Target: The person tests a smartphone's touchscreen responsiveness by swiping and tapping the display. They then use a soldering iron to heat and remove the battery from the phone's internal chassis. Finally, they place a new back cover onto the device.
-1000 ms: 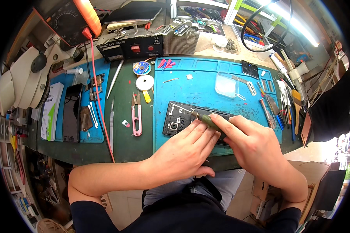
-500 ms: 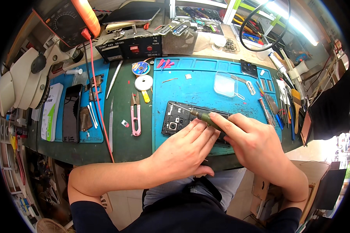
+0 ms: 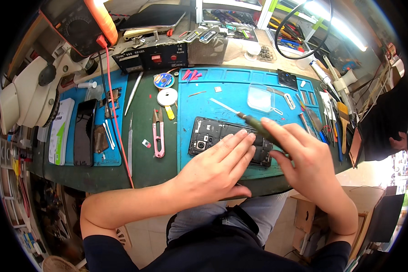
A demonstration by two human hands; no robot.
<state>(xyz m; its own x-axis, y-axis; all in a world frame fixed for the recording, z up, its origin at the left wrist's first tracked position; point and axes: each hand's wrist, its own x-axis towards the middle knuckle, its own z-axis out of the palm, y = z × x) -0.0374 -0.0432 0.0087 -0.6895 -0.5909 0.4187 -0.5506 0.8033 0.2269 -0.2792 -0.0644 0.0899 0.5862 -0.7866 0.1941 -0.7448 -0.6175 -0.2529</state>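
Note:
An opened smartphone (image 3: 214, 129) lies on the blue repair mat (image 3: 192, 102), its back off and its camera module showing at the left end. My left hand (image 3: 213, 167) rests flat across it with the fingers stretched out, hiding part of its lower edge. My right hand (image 3: 306, 152) grips a green-handled pry knife (image 3: 261, 125) above the phone's right part. Its thin metal blade points up and left, over the mat beyond the phone's far edge. A clear plastic box (image 3: 260, 97) sits just past the blade.
Pink-handled thread snips (image 3: 158, 138), two spools (image 3: 167, 96) and a scalpel (image 3: 130, 147) lie left of the mat. Another dark phone (image 3: 84, 136) is farther left, near a microscope (image 3: 29, 97). Brushes (image 3: 343, 120) and tools line the right side. A red test lead (image 3: 114, 127) crosses the bench.
My right hand has lifted the pry knife off the phone and drawn it right, so its blade is now over the mat beyond. My left hand has stayed on the phone.

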